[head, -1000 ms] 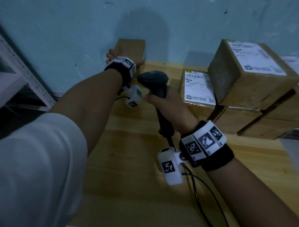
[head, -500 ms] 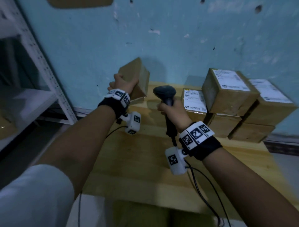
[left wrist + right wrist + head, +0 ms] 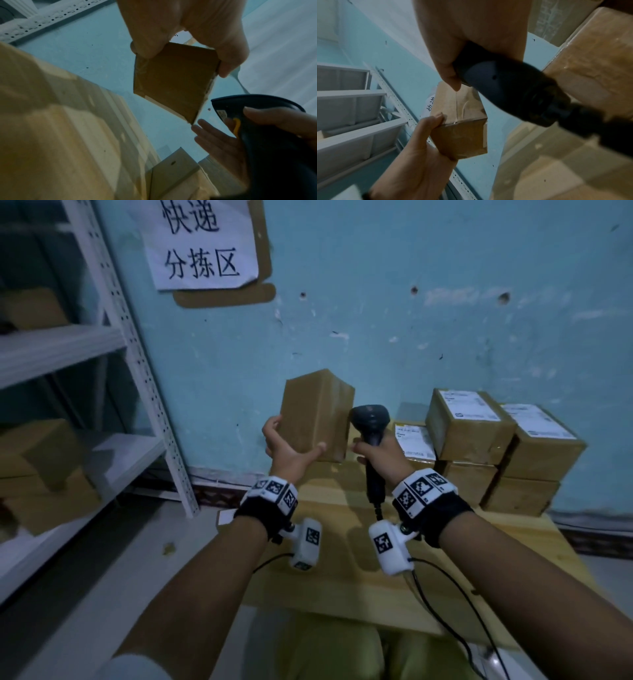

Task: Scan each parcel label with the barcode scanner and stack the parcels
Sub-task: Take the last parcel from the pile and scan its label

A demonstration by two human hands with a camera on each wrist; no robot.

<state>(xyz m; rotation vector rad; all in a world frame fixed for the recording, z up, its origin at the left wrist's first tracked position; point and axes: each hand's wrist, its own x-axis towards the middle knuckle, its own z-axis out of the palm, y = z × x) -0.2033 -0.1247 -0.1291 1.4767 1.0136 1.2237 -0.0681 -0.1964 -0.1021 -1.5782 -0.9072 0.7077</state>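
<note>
Both hands raised: left hand [image 3: 287, 453] holds parcel [image 3: 317, 414], right hand [image 3: 380, 455] scanner [image 3: 371, 422].

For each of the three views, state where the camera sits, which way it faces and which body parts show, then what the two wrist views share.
Head: on the person's head, looking forward and down at the table and wall; both forearms show.
Left wrist: looks along the left hand at its parcel; the right hand's fingers show.
Right wrist: looks along the right hand gripping the scanner; the left hand shows.
Shared: parcel and scanner.
</note>
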